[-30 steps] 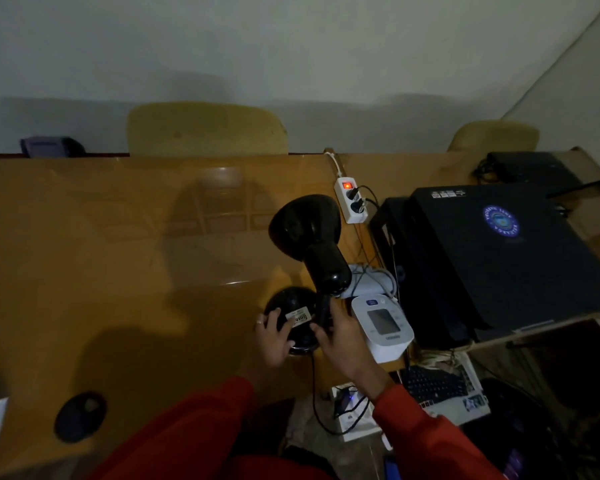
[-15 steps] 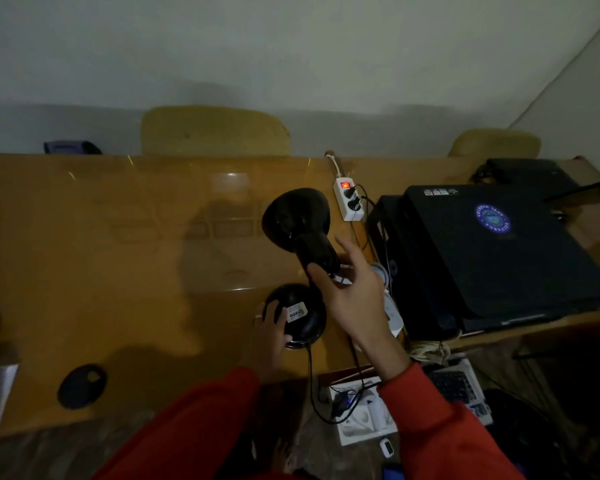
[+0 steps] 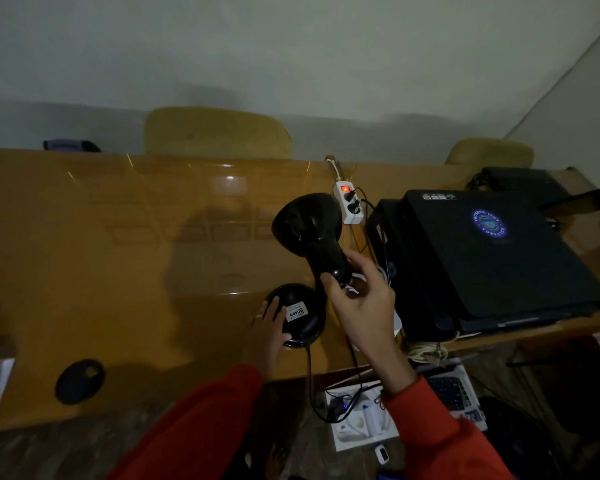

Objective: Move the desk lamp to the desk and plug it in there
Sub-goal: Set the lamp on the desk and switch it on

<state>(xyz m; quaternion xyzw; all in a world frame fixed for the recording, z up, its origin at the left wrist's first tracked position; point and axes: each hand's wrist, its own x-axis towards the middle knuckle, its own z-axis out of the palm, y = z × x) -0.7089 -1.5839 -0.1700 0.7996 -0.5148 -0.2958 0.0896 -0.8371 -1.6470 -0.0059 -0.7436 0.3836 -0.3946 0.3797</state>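
While my left hand (image 3: 269, 327) lies flat against the desk lamp (image 3: 307, 258) base on the table (image 3: 118, 271), my right hand (image 3: 361, 303) grip pinches its neck, near the power strip (image 3: 349, 206).

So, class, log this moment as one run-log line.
desk lamp: on desk | left hand: on base | right hand: at neck | power strip: switch lit

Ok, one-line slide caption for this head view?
Left hand steadies the black desk lamp's base on the wooden desk; right hand grips its neck.
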